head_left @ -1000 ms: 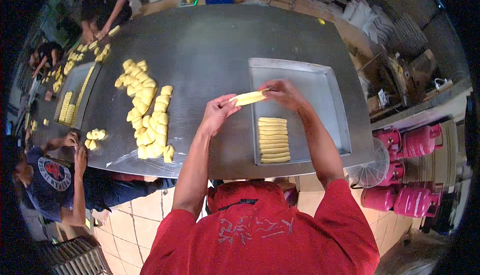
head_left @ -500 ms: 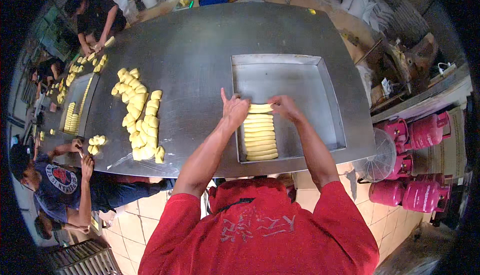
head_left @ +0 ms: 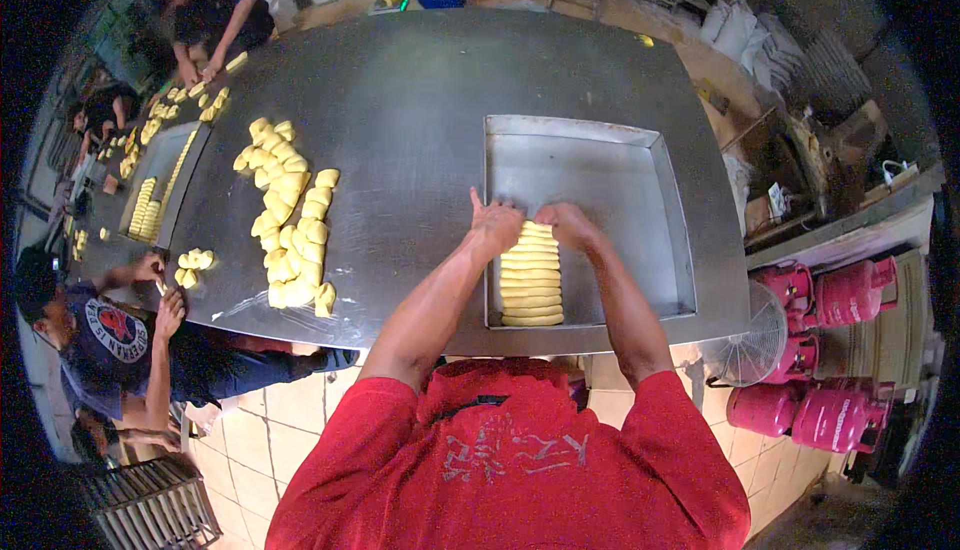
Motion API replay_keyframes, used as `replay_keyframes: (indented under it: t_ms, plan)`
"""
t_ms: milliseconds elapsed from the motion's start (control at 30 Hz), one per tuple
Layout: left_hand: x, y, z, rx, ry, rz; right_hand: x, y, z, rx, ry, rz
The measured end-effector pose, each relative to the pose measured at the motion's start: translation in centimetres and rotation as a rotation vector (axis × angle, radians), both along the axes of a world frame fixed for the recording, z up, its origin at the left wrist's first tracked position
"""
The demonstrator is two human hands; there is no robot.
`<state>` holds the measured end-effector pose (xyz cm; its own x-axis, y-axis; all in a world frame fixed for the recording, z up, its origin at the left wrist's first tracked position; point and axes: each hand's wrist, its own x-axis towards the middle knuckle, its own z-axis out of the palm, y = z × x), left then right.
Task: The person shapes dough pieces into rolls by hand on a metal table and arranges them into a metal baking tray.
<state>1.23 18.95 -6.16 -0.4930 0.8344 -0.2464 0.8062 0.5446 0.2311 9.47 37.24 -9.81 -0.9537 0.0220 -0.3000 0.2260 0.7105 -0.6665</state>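
A column of several pale yellow dough strips (head_left: pixel 530 285) lies side by side in the left part of a metal tray (head_left: pixel 590 160). At its far end, my left hand (head_left: pixel 492 218) pinches the top strip's left end, one finger sticking up. My right hand (head_left: pixel 567 225) has curled fingers closed on that strip's right end; both fingertips are partly hidden. Left of the tray, on the steel table (head_left: pixel 400 80), is a long irregular group of cut dough pieces (head_left: pixel 290 260), with a smaller cluster (head_left: pixel 195 268) nearer the left edge.
Co-workers work at the left: one at the far corner (head_left: pixel 220 15), another in dark blue (head_left: pixel 115 340) near the front. A second tray (head_left: pixel 175 165) holds dough. Pink gas cylinders (head_left: pixel 835 420) and a fan (head_left: pixel 745 335) stand off the table's right. A metal rack (head_left: pixel 150 510) is lower left.
A second ago both hands held a strip in the air above the tray; it now lies against the others at the column's far end, both hands lower on it.
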Motion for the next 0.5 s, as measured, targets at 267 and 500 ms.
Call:
replay_keyframes:
  t_ms: [267, 500]
  plan:
    - [0.3, -3.1, 1.3, 0.543, -0.096, 0.138, 3.5, -0.3, -0.4, 0.113, 0.384, -0.382]
    - [-13.1, -15.8, -0.8, 0.702, 0.382, 0.698, 8.8, -8.3, 2.8, 0.020, 0.391, -0.565]
